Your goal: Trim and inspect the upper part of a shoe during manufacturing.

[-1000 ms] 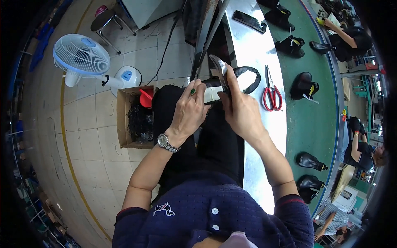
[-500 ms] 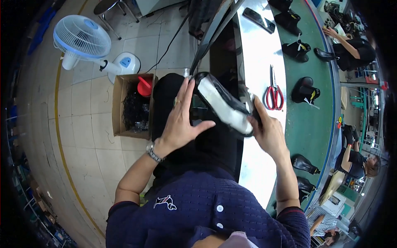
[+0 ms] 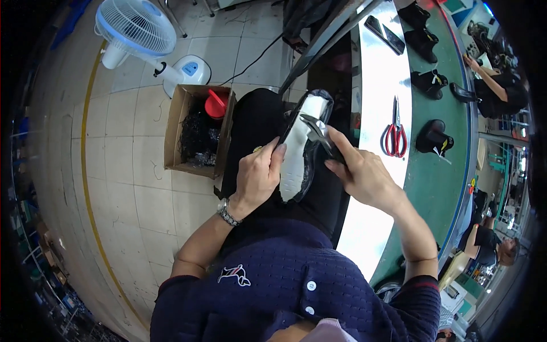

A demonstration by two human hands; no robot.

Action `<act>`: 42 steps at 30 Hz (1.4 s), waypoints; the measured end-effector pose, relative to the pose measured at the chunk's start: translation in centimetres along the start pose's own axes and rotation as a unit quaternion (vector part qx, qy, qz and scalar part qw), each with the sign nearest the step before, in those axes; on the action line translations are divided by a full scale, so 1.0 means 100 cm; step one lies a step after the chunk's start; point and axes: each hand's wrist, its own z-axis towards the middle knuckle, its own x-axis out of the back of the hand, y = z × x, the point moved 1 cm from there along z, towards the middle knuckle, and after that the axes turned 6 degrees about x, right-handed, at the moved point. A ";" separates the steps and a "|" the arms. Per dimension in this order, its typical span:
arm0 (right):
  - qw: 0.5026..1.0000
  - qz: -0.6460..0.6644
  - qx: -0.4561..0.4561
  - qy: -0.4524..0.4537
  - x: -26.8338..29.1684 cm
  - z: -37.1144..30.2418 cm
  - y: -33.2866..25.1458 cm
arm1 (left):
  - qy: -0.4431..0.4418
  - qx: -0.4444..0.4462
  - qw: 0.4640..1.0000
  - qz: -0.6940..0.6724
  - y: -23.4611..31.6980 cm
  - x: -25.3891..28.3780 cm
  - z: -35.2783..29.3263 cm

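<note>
A black shoe upper [image 3: 294, 155] lies sole side up over my lap, its pale insole board facing me and its black edge turned in around the rim. Its wider end points away from me. My left hand [image 3: 257, 174] is closed on its left side, thumb against the edge. In my right hand [image 3: 367, 174] are metal-headed pincers [image 3: 317, 130] with dark handles. Their silver jaws lie over the insole board towards the far end; whether they touch it I cannot tell.
To my right, a metal ledge holds red-handled scissors [image 3: 395, 134] and a phone [image 3: 385, 34]. Beyond it, a green conveyor belt [image 3: 419, 188] carries several black shoes. On the left stand a cardboard box [image 3: 172, 134] of dark scraps and a fan [image 3: 135, 27]. Co-workers sit across the belt.
The shoe has turned more upright in front of me. My left hand, open before, now grips its side. My right hand has let go of the shoe's end and brought the pincers over it.
</note>
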 end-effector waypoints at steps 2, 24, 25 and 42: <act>0.997 0.026 0.067 -0.042 0.006 -0.006 0.003 | -0.065 0.099 0.990 -0.080 0.004 0.006 0.002; 0.990 0.001 0.135 -0.044 -0.001 0.002 0.027 | -0.302 0.377 0.621 -0.618 -0.003 -0.038 0.048; 0.985 -0.040 0.147 -0.078 0.013 0.005 0.024 | -0.293 0.371 0.640 -0.605 -0.002 -0.036 0.050; 0.952 -0.058 0.263 0.146 0.031 0.046 0.021 | -0.333 0.348 0.648 -0.589 -0.012 -0.027 0.055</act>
